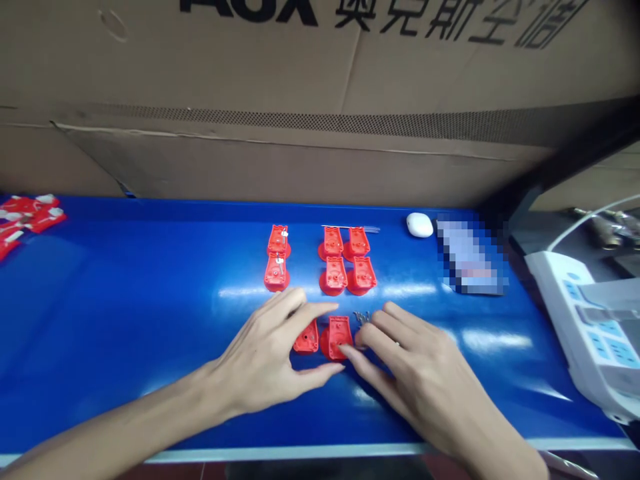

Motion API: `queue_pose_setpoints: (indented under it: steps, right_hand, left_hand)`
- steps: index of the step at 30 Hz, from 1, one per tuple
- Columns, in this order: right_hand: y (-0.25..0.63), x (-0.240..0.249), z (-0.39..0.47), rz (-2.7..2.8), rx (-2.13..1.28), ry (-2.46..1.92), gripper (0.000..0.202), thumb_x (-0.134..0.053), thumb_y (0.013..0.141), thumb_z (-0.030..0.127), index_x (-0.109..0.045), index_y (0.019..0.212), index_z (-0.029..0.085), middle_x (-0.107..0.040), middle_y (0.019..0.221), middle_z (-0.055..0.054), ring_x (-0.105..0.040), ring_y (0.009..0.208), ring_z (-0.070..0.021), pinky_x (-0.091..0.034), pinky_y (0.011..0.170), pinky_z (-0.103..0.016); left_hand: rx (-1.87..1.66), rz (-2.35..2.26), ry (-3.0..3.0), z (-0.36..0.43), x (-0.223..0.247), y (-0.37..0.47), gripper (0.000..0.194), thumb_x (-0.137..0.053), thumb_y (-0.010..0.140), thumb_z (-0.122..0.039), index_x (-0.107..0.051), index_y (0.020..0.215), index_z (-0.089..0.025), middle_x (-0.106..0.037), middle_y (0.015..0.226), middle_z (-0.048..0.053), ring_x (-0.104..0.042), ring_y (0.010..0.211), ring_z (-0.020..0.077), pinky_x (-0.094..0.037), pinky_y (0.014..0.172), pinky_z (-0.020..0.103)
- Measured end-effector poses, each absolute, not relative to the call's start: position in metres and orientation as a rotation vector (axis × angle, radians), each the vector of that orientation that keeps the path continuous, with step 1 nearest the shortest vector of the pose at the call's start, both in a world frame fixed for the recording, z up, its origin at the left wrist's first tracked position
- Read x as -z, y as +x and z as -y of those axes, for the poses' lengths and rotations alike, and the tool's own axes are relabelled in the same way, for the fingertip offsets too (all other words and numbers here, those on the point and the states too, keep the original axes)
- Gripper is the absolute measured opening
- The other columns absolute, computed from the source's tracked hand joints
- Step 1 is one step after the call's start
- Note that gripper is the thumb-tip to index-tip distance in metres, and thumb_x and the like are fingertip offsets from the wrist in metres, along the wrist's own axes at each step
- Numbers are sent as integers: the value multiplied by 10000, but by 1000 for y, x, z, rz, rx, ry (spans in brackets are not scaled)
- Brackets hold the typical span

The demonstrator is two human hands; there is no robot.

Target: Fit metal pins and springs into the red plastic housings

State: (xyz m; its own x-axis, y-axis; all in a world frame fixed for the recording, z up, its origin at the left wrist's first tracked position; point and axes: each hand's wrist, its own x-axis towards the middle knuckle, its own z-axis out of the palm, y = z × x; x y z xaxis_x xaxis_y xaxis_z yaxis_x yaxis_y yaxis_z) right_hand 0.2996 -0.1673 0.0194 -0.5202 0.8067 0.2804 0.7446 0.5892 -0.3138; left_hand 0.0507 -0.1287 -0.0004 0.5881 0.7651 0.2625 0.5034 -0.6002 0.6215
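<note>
My left hand is open, thumb and index finger spread around a red plastic housing that they partly hide. Just right of it lies another red housing, hollow side up. The thumb tip of my right hand rests over that housing's lower right part. My right index finger is bent beside its right edge, apart from the thumb, with nothing visible between them. A few small screws lie by my right fingertips, partly covered. Behind my hands stand more red housings in rows; two on the left carry small metal-and-white pieces.
A white rounded case and a blurred-out flat object lie at the back right. A white power strip stands at the right edge. Red-and-white parts sit far left. A cardboard wall closes off the blue table's back.
</note>
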Motion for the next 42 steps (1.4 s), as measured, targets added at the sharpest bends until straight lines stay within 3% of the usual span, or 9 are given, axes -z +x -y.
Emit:
queue_pose_setpoints:
  steps: [5, 10, 14, 18, 21, 26, 32, 35, 42]
  right_hand:
    - [295, -32, 179, 2271, -93, -1306, 104, -672, 1079, 259, -679, 1147, 181, -677, 987, -84, -592, 859, -225, -470, 709, -357]
    - [272, -27, 194, 2163, -174, -1221, 308, -723, 1038, 182, -671, 1341, 191, -698, 1022, -73, -621, 849, -191, -524, 703, -328]
    - [256, -17, 199, 2129, -139, -1200, 371, -700, 1039, 179, -675, 1408, 208, -713, 1030, -77, -633, 841, -193, -539, 708, -334]
    - [253, -16, 200, 2119, -130, -1199, 344, -599, 1078, 192, -696, 1408, 199, -702, 1015, -90, -616, 871, -204, -522, 700, -327]
    - [253, -19, 200, 2112, -157, -1187, 339, -556, 1098, 193, -701, 1403, 207, -686, 984, -84, -588, 853, -199, -495, 681, -318]
    - [257, -24, 198, 2099, -171, -1169, 294, -606, 1071, 135, -718, 1336, 198, -674, 974, -78, -587, 840, -198, -522, 695, -328]
    - [271, -37, 200, 1974, -151, -1268, 275, -710, 1013, 72, -725, 1253, 205, -721, 1021, -74, -688, 918, -204, -593, 767, -336]
    - [274, -40, 199, 1951, -167, -1236, 270, -726, 997, 60, -733, 1228, 198, -732, 1024, -78, -696, 924, -209, -602, 767, -347]
    - [272, -36, 201, 2005, -296, -1219, 335, -707, 1013, 42, -719, 1299, 216, -699, 1051, -64, -675, 949, -199, -597, 806, -351]
  left_hand:
    - [-824, -895, 2336, 134, -9, 52, 792, -838, 915, -351, -483, 1609, -212, -730, 1284, 126, -712, 1073, 270, -624, 1009, 468]
    - [-853, -776, 2322, 144, -10, 51, 999, -701, 855, -143, -251, 1745, -191, -736, 1335, 145, -744, 1060, 274, -649, 1012, 497]
    - [-816, -710, 2343, 152, -8, 49, 1181, -718, 810, -123, -64, 1791, -169, -693, 1449, 208, -758, 1177, 347, -665, 1033, 555]
    - [-812, -654, 2352, 154, -8, 48, 1176, -683, 817, -85, -28, 1791, -156, -567, 1636, 253, -724, 1321, 375, -613, 1155, 589]
    - [-805, -644, 2355, 154, -9, 47, 1156, -661, 821, -52, -37, 1788, -157, -554, 1660, 240, -686, 1385, 382, -646, 1119, 553]
    - [-876, -636, 2311, 150, -11, 49, 1011, -670, 864, -46, -204, 1756, -145, -658, 1518, 209, -693, 1308, 319, -673, 1038, 467]
    - [-973, -704, 2227, 138, -11, 49, 386, -666, 1029, -110, -642, 1404, -195, -654, 1205, 101, -679, 1057, 208, -628, 914, 340]
    - [-960, -728, 2263, 136, -9, 47, 212, -599, 1098, -135, -688, 1279, -202, -631, 1143, 80, -642, 974, 187, -589, 865, 329]
    - [-969, -691, 2335, 136, -8, 44, 146, -553, 1117, -140, -667, 1189, -195, -606, 1058, 72, -602, 914, 191, -547, 802, 335]
